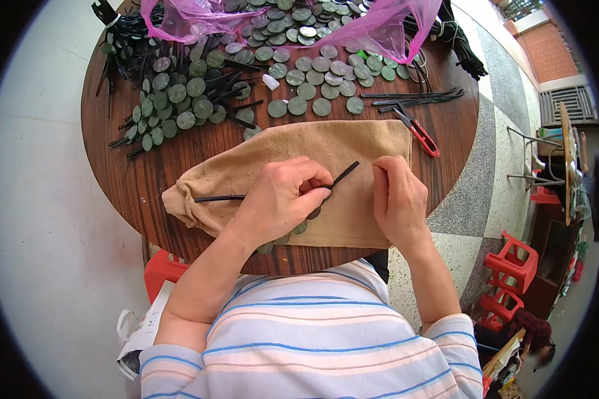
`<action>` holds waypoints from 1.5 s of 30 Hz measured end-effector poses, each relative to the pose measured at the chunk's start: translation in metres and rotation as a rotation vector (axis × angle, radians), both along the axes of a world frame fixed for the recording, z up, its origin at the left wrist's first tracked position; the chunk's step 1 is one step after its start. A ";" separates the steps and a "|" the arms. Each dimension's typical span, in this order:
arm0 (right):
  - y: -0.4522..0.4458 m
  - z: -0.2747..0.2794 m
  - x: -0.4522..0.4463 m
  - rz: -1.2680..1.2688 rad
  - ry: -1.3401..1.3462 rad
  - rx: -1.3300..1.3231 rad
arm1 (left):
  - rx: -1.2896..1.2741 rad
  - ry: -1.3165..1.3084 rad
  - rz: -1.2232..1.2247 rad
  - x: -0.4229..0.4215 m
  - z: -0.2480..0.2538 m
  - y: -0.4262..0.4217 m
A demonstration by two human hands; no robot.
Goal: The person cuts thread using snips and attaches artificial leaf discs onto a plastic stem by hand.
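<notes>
My left hand [283, 196] pinches a black cord [346, 172] between thumb and fingertips. One end of the cord points up and right, and another black length lies out to the left from under the hand. Below my left hand, several round green discs [300, 227] show partly, the rest hidden by the hand. My right hand [400, 199] is curled closed a little to the right of the cord's end; whatever its fingers hold, if anything, is hidden. Both hands are over a tan cloth [343, 223] spread at the table's near side.
On the round wooden table [113, 169] lie many loose green discs [321, 106], a bunch of corded discs [176, 93], pink plastic bags [396, 30], black cords [422, 98] and red-handled snips [421, 135]. Red stools [511, 263] stand to the right; a person sits at lower right.
</notes>
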State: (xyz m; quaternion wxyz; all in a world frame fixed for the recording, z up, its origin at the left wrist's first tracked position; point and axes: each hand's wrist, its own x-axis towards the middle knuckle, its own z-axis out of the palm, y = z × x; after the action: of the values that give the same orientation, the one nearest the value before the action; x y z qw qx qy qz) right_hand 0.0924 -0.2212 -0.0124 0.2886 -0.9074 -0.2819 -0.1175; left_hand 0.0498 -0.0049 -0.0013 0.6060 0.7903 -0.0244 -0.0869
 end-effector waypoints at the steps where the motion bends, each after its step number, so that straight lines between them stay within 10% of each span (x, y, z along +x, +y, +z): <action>1: 0.000 -0.001 0.002 -0.002 -0.053 -0.047 | -0.001 0.018 0.012 -0.001 0.000 0.000; 45: 0.024 0.005 -0.016 0.115 0.240 0.210 | -0.078 0.094 0.112 -0.001 -0.005 -0.002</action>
State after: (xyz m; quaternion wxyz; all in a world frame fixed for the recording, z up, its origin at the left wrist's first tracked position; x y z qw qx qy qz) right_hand 0.0766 -0.1969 -0.0073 0.4199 -0.8621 -0.2830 -0.0204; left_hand 0.0485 -0.0065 -0.0067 0.6408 0.7612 0.0450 -0.0889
